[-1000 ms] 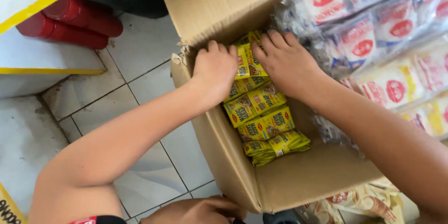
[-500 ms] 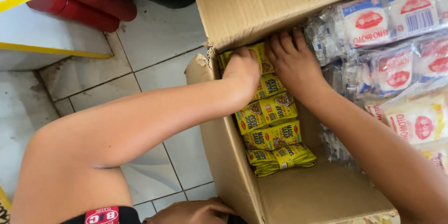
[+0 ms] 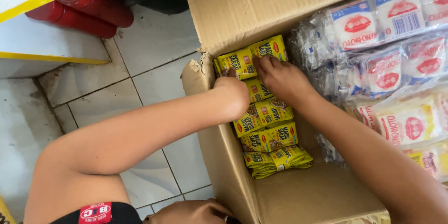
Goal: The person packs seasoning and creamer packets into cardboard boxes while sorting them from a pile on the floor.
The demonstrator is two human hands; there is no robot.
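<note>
Both my hands reach into an open cardboard box (image 3: 219, 158). A row of small yellow sachet strips (image 3: 268, 137) stands packed along its left wall. My left hand (image 3: 233, 91) is curled with its fingers on the upper yellow sachets (image 3: 238, 63). My right hand (image 3: 280, 77) lies beside it, fingers spread and pressing on the same sachets near the box's far corner. Clear bags of white-and-red seasoning packets (image 3: 387, 74) fill the right side of the box, next to my right forearm.
The box stands on a white tiled floor (image 3: 140, 84). A white shelf with a yellow edge (image 3: 42, 46) is at the upper left, with red cylinders (image 3: 88, 11) under it. A knee (image 3: 191, 212) shows at the bottom edge. The box flap (image 3: 261, 4) rises at the back.
Both hands have slid toward the far corner of the box, uncovering more of the yellow sachet row. The view has shifted so the box sits lower and further right.
</note>
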